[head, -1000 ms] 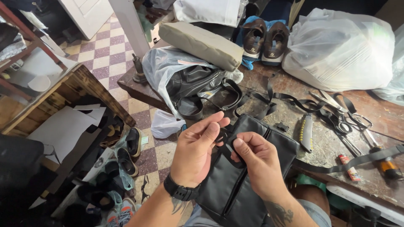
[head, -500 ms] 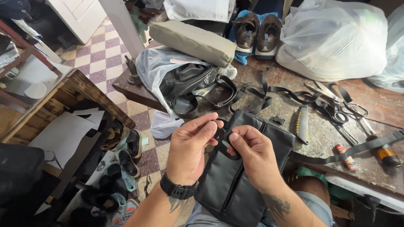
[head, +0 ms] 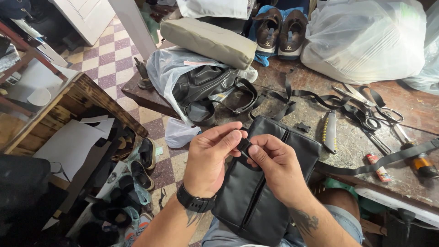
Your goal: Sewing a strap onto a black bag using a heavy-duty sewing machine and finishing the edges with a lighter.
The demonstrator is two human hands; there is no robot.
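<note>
A flat black bag (head: 256, 196) lies across my lap, its top resting against the workbench edge. Both hands meet over its upper part. My left hand (head: 211, 158), with a black watch on the wrist, pinches a small black plastic buckle (head: 243, 147) from the left. My right hand (head: 276, 167) grips the same buckle and a short black strap from the right, thumb pressed on it. Much of the buckle is hidden by my fingers.
On the worn workbench (head: 347, 142) lie a utility knife (head: 329, 130), scissors (head: 366, 114), black webbing straps (head: 297, 93), a small tube (head: 377, 167), a black handbag in clear plastic (head: 201, 84), an olive pouch (head: 208, 41), shoes (head: 279, 27) and a white plastic sack (head: 366, 41). Shoes and cardboard clutter the floor at left.
My hands have stayed together on the buckle over the bag, fingers shifting slightly. The view has drifted a little; the bag sits slightly lower on my lap.
</note>
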